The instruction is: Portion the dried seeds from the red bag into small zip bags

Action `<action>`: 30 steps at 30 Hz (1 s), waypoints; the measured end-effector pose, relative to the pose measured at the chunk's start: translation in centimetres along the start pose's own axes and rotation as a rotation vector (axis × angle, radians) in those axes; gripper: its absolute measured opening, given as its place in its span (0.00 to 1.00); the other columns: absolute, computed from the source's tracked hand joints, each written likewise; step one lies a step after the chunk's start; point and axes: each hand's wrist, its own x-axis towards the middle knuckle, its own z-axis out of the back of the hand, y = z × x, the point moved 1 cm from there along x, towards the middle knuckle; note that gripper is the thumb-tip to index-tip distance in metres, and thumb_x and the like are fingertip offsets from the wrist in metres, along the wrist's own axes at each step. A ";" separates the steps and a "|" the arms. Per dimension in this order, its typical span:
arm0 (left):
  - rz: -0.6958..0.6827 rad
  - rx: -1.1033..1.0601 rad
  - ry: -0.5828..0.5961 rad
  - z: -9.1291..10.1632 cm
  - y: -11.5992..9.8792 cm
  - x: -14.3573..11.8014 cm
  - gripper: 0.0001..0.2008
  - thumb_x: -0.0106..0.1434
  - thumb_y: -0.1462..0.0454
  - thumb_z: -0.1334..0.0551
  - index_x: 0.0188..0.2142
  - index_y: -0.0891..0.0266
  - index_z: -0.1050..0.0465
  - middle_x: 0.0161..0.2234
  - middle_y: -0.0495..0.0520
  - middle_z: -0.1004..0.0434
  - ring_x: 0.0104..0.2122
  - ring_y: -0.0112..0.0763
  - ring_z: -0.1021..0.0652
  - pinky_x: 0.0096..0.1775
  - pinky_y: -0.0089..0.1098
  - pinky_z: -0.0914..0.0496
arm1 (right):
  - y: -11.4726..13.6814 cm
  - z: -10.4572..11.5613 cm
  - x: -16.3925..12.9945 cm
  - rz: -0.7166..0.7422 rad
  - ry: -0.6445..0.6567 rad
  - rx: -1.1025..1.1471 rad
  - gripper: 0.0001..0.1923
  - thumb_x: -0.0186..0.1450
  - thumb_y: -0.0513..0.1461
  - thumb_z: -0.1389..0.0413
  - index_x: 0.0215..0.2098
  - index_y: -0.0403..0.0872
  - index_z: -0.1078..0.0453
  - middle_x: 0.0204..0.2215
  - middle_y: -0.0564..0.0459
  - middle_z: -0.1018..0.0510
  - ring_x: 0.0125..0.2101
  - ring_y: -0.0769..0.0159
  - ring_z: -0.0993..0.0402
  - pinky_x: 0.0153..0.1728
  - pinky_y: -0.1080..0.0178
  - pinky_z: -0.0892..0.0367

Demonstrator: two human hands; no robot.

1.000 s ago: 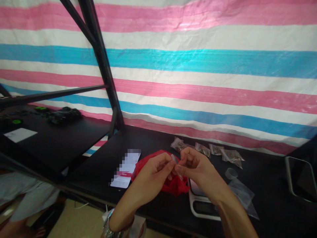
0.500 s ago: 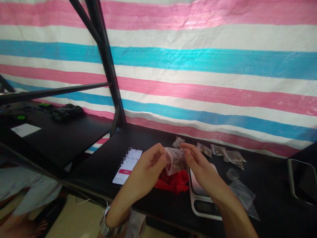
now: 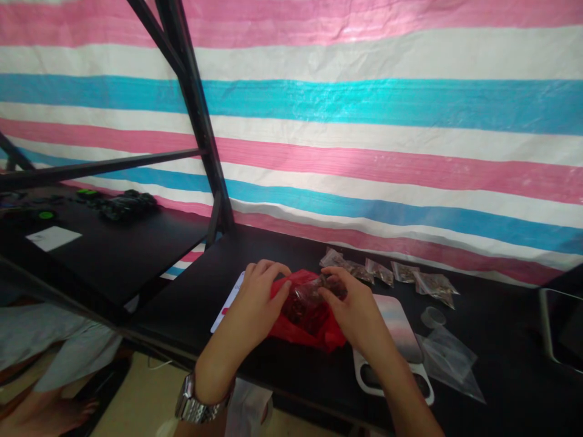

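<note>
A crumpled red plastic bag point(image 3: 296, 331) lies in front of me, its mouth spread, with dark brown pieces and a shiny clear film inside. My left hand point(image 3: 262, 297) is closed on the bag's left rim, thumb and fingers curled over it. At the other side, my right hand point(image 3: 353, 306) grips the rim beside the dark contents; its fingertips are partly lost among them. Behind the hands lie small clear zip bags point(image 3: 379, 272) with brown contents. A white kitchen scale point(image 3: 398, 321) sits under my right forearm, with nothing on its plate.
A phone point(image 3: 226, 303) lies left of the red bag, partly covered by my left hand. On the right are a small clear round cup point(image 3: 432, 317), clear bags point(image 3: 455, 358) and a dark-screened device point(image 3: 565, 328). A black metal frame point(image 3: 200, 127) stands at left; someone's leg point(image 3: 68, 358) shows below.
Both hands have lowered from holding up a small clear zip bag to the red bag. That clear bag is no longer between them, and a filled one now shows among the bags behind.
</note>
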 end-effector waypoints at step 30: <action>-0.035 0.032 0.124 -1.0 -0.6 0.8 0.11 0.73 0.66 0.38 0.44 0.56 0.15 0.44 0.54 0.15 0.45 0.43 0.21 0.51 0.42 0.29 | 0.2 -0.6 -0.1 0.384 0.013 -0.219 0.19 0.72 0.32 0.46 0.57 0.49 0.22 0.52 0.45 0.16 0.53 0.52 0.20 0.58 0.49 0.27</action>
